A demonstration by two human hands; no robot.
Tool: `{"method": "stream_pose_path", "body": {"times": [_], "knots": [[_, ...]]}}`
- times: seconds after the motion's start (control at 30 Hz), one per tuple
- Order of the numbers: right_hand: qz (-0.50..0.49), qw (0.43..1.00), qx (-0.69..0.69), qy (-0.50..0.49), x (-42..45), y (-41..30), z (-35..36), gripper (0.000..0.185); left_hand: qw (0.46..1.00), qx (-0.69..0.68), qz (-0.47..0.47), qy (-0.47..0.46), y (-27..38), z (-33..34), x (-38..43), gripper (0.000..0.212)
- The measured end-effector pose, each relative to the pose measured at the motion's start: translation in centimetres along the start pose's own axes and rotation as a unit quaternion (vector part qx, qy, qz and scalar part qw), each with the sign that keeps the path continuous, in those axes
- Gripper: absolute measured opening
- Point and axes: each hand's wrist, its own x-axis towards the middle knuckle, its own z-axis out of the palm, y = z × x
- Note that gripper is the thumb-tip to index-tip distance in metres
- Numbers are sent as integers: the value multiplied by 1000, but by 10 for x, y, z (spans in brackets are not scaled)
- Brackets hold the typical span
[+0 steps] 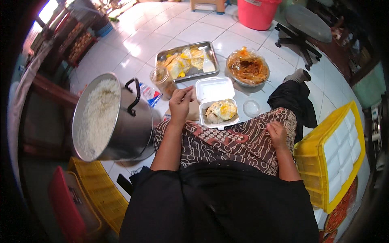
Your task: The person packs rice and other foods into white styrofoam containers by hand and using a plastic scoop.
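An open white foam takeaway box (215, 88) stands on the floor before my lap, with a fried egg (224, 110) on the food inside. My left hand (180, 101) is raised left of the box, beside a clear plastic jar (163, 81); its fingertips are pinched close, and whether something small is between them cannot be told. My right hand (277, 133) hovers at my right thigh with fingers curled, holding nothing visible. Behind the box lie a metal tray (197, 77) of fried eggs with a white spatula (208, 64), and a plastic-lined bowl (248, 67) of reddish-brown food.
A large metal pot (133, 127) of white rice stands at left. A clear round lid (251, 108) lies right of the box. On the right stands a yellow crate (313, 170) filled with white foam boxes. A pink bucket (257, 15) and a swivel chair (308, 24) are farther back.
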Motion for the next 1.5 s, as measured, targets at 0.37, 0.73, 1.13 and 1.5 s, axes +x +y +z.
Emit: {"method": "stream_pose_path", "body": {"times": [0.37, 0.73, 1.13, 1.5], "knots": [[400, 595, 641, -273, 49, -121, 59, 33, 884, 185, 393, -176, 53, 49, -80, 22], [-112, 965, -82, -224, 66, -42, 110, 21, 964, 228, 104, -82, -2, 14, -25, 18], [-222, 953, -92, -183, 58, -19, 150, 10, 906, 377, -154, -114, -112, 55, 50, 40], [-240, 954, -117, -137, 59, -21, 152, 8, 886, 422, -134, -139, -165, 63, 66, 63]]}}
